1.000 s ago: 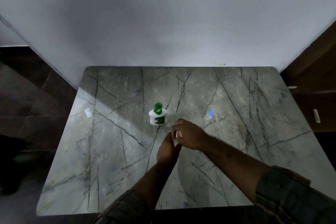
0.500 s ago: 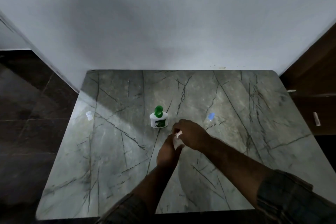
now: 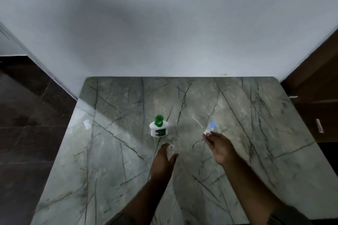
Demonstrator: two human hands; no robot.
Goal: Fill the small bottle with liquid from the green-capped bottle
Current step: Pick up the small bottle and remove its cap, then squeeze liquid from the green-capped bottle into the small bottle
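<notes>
**Small bottle in the left hand, white piece in the right**

The grey worktop (image 3: 113, 151) with dark veins stands against a pale wall (image 3: 164, 23). The dark floor (image 3: 33, 124) is at its left and brown wooden furniture (image 3: 314, 87) at its right. Two forearms reach over the near edge.

The left hand (image 3: 161, 160) is near the middle of the worktop. Its grip is curled round the small bottle (image 3: 171, 149), which is clear and partly hidden by the fingers. The right hand (image 3: 220, 147) is well apart from it, to the right. Its grip pinches a small white piece (image 3: 207, 131) at the fingertips. A thin pale line (image 3: 197, 122), blurred, runs from this piece up and to the left.

The green-capped bottle (image 3: 158, 127), white with a green label, stands upright on the worktop just beyond the left hand. Its cap is on and no hand touches it. A small blue thing (image 3: 212, 125) shows just beyond the white piece; what it is cannot be told. A small white scrap (image 3: 87, 124) lies near the left edge.
</notes>
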